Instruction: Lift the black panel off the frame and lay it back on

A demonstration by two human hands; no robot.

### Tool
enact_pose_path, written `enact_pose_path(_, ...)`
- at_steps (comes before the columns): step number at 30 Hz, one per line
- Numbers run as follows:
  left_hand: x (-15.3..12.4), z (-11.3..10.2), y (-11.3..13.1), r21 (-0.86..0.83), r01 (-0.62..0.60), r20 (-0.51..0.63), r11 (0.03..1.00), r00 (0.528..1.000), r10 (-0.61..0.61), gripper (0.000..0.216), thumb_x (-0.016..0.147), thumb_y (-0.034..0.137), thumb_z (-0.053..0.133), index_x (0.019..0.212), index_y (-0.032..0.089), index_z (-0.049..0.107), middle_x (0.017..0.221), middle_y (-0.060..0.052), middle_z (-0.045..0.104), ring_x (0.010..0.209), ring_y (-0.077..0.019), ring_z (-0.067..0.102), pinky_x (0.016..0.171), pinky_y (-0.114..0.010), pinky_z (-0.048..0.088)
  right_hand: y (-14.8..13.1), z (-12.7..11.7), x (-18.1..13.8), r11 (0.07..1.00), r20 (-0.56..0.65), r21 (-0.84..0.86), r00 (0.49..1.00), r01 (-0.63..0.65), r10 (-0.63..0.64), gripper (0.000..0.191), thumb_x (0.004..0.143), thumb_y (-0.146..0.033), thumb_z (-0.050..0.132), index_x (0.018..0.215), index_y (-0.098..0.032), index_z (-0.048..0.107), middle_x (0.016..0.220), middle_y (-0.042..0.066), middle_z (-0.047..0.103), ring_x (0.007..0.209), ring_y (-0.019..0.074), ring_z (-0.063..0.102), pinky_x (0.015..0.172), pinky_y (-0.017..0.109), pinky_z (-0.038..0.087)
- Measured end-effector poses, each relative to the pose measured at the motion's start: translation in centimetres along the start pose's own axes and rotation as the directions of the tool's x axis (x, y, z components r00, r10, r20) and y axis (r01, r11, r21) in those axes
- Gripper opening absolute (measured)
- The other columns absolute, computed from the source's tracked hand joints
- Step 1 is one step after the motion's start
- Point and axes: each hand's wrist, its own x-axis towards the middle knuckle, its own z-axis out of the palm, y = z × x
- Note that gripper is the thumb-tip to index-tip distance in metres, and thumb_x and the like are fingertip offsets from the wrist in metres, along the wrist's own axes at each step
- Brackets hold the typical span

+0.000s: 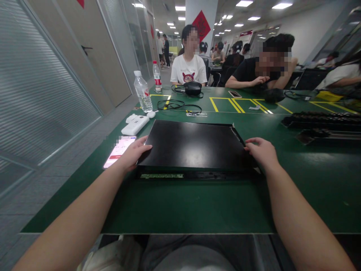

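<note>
A flat, glossy black panel, which looks like a display panel, lies in front of me over the green table. My left hand grips its left edge, thumb on top. At the opposite edge my right hand pinches the rim between thumb and fingers. Along the near side, below the panel, runs a dark strip with a green circuit board. Whether that strip is joined to the panel I cannot tell. The undersides of panel and fingers are hidden.
Left of the panel are a lit phone, a white device and a water bottle. Behind it lie a black cable and a black headset-like device. Dark metal strips lie at right. Two people sit across the table.
</note>
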Motion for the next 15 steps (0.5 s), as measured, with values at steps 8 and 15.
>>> enact_pose_path(8,0.1,-0.11,-0.18,-0.026,0.034,-0.056,0.999,0.998,-0.035,0.077,0.078,0.006,0.075,0.152,0.014,0.057,0.093,-0.009,0.086,0.074,-0.0253,0.082,0.06,-0.029,0.062,0.29,0.04,0.14,0.998,-0.005,-0.034,0.999,0.047,-0.047,0.023,0.076,-0.028,0.067,0.095,-0.024,0.081,0.08,0.005,0.079,0.076,0.0244,0.071,0.072,0.036,0.051)
enact_pose_path(15,0.11,-0.1,-0.23,-0.019,0.037,-0.043,0.999,0.998,-0.037,0.067,0.081,0.006,0.074,0.145,0.013,0.058,0.088,-0.007,0.084,0.069,-0.0238,0.08,0.059,-0.029,0.062,0.63,0.13,0.44,0.997,-0.015,-0.048,0.998,0.066,-0.067,0.023,0.077,-0.028,0.068,0.095,-0.023,0.081,0.081,0.005,0.079,0.074,0.024,0.07,0.071,0.036,0.051)
